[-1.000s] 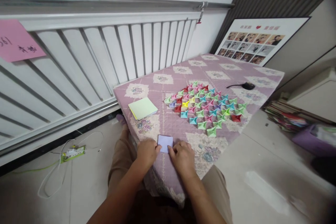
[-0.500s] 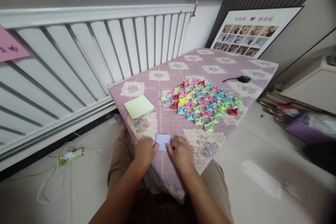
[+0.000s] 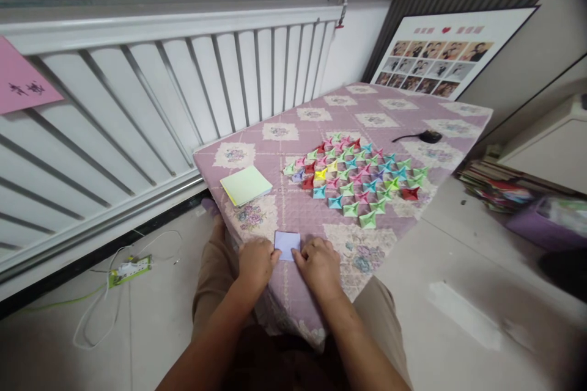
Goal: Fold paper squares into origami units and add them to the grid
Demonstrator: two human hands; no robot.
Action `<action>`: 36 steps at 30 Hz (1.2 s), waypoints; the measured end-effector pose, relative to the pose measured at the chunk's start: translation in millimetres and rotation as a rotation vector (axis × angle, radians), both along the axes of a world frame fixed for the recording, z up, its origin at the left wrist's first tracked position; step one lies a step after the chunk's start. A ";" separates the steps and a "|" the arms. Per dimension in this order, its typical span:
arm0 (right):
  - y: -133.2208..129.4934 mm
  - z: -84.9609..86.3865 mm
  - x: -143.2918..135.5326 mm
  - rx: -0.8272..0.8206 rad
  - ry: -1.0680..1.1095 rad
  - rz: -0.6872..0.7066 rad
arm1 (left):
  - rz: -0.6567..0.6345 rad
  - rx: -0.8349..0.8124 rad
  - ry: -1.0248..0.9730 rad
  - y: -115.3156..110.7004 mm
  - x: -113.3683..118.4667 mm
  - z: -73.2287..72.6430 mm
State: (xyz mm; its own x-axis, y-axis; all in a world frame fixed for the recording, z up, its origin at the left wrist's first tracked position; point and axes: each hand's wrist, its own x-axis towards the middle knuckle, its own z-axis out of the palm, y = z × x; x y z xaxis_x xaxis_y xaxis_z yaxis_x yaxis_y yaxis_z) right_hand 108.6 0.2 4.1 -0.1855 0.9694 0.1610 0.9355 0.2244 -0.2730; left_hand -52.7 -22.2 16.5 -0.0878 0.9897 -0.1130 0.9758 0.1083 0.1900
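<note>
A small lavender paper square lies flat near the front edge of the table. My left hand has its fingers curled, with the thumb at the square's lower left edge. On the other side, my right hand is curled too, its thumb on the lower right of the paper. Beyond the hands to the left sits a stack of pale green paper sheets. Several folded paper pieces, such as a yellow one and a red one, stand in rows farther back.
The flowered cloth covers the table. A black object with a cord lies at the back right. Along the left runs a white radiator; a photo board leans at the far end. A power strip is on the floor.
The whole view has shifted slightly, so things appear a little farther right. Both hands remain at the lavender square, with no clear movement against it.
</note>
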 end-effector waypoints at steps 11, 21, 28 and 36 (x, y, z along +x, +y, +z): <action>-1.7 -1.6 1.9 0.026 0.023 0.017 | -0.390 0.206 -0.084 1.3 -3.1 -24.5; -1.1 -15.7 1.3 0.028 -0.058 0.320 | -0.427 0.053 0.022 11.8 -19.1 -24.4; -3.7 -15.9 1.6 -0.089 -0.100 0.255 | -0.404 -0.015 -0.009 15.3 -29.7 -22.4; -3.5 -11.7 2.0 -0.124 -0.094 0.247 | -0.376 -0.010 -0.058 13.6 -25.7 -13.7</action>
